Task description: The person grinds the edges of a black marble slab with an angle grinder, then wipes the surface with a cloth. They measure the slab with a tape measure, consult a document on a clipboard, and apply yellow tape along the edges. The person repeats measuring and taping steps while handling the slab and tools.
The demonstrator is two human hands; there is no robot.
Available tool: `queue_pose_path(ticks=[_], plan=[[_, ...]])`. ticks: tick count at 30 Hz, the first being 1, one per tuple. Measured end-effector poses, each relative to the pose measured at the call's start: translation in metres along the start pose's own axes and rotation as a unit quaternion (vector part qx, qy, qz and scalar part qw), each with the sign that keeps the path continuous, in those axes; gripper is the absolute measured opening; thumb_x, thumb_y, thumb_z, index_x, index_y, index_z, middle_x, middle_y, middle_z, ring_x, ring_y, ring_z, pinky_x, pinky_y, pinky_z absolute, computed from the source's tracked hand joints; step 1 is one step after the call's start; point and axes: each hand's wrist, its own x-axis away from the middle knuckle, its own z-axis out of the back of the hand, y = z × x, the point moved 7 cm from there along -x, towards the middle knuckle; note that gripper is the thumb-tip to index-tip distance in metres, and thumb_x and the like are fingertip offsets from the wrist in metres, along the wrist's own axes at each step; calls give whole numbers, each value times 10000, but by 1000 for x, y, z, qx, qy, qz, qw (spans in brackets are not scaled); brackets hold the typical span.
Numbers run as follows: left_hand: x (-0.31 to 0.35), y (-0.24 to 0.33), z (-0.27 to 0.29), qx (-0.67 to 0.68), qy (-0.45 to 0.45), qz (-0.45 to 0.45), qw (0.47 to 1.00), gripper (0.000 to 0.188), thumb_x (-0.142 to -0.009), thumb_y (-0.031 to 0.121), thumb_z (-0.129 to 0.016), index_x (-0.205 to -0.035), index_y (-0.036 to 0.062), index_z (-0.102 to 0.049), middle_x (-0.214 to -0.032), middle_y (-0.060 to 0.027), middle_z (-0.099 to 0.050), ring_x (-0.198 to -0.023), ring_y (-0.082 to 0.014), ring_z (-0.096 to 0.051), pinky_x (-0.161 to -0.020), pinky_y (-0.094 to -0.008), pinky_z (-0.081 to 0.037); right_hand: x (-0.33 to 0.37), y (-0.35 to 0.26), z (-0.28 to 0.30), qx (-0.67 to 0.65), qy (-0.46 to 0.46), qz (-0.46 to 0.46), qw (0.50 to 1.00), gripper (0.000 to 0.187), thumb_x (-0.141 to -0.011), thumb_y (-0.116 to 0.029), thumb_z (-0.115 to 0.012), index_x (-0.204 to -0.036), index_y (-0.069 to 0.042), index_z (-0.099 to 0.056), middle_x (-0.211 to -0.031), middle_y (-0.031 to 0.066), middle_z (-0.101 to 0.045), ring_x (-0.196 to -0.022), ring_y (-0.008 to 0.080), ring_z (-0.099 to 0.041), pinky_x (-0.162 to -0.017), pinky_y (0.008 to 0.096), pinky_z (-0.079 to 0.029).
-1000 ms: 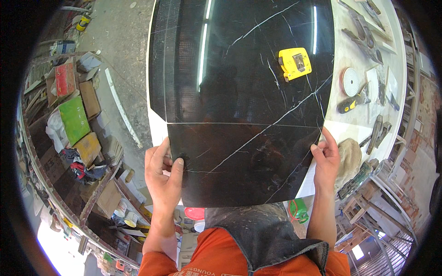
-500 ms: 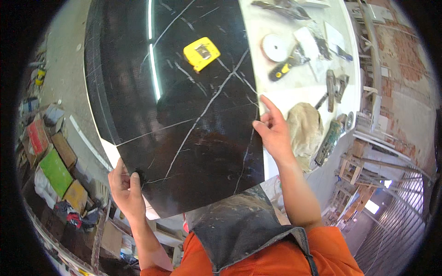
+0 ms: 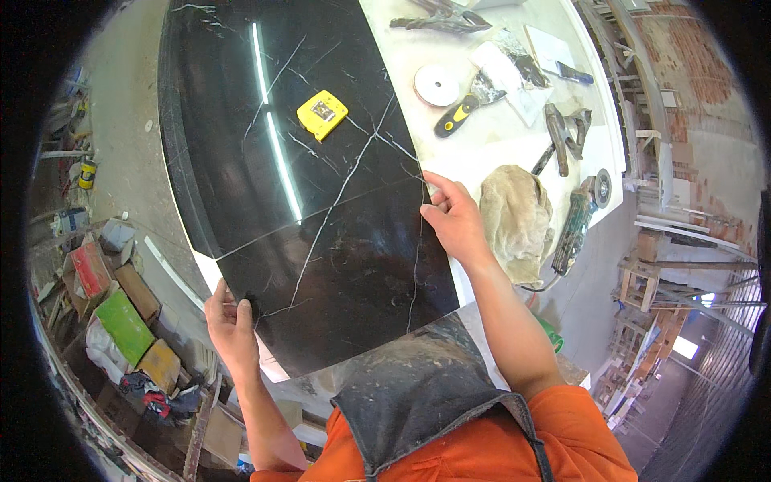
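Observation:
A polished black stone slab with white veins [image 3: 361, 265] lies nearest me on the white-topped table [image 3: 450, 169]. A thin straight seam divides it from a larger black stone slab [image 3: 217, 145] with matching veins beyond. My left hand [image 3: 231, 325] grips the near slab's left edge, thumb on top and fingers at the side. On the opposite edge, just by the seam, my right hand [image 3: 456, 218] pinches the slab between thumb and fingers. Its fingertips partly hide that edge. A yellow tape measure [image 3: 322, 115] rests on the far slab.
Right of the slabs lie a beige cloth [image 3: 514, 217], an angle grinder [image 3: 574, 233], a putty knife [image 3: 458, 114], a white tape roll [image 3: 436, 85] and spring clamps [image 3: 562, 136]. Boxes and boards [image 3: 120, 321] crowd the floor at left.
My view has shifted and turned slightly, so slabs and tools appear displaced. Both hands keep their hold on the near slab's edges; the seam looks unchanged.

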Motion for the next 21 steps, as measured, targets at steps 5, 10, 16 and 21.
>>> queue_pose_path(ticks=[5,10,16,21], plan=[[-1,1,0,-7,-2,2,1000,536,-883,-16,-652,-1417,-5,-602,-1112,-42,-559,-919,-126,-549,-846,-270,-493,-1,0,1,-1,5,17,1000,550,-838,12,-704,-1374,-104,-667,-948,0,-510,-788,91,-493,-755,248,-461],[-1,2,1,-5,-6,6,1000,528,-881,8,-662,-1407,-2,-615,-1099,-48,-559,-918,-139,-551,-855,-278,-486,0,-1,2,13,0,24,1000,542,-830,-16,-694,-1361,-118,-666,-964,73,-538,-786,173,-549,-781,317,-496],[-1,6,1,-35,-5,-8,999,528,-875,19,-669,-1400,-6,-621,-1074,-50,-556,-921,-153,-553,-864,-286,-482,-1,2,1,13,2,33,999,551,-825,-18,-693,-1365,-125,-666,-963,77,-539,-782,181,-553,-780,319,-498],[-2,4,1,-15,-5,10,1000,521,-877,22,-672,-1394,-13,-622,-1079,-56,-561,-918,-150,-557,-865,-283,-483,-1,3,2,19,5,38,999,555,-823,-14,-701,-1367,-121,-668,-949,64,-538,-772,162,-544,-759,307,-489]])
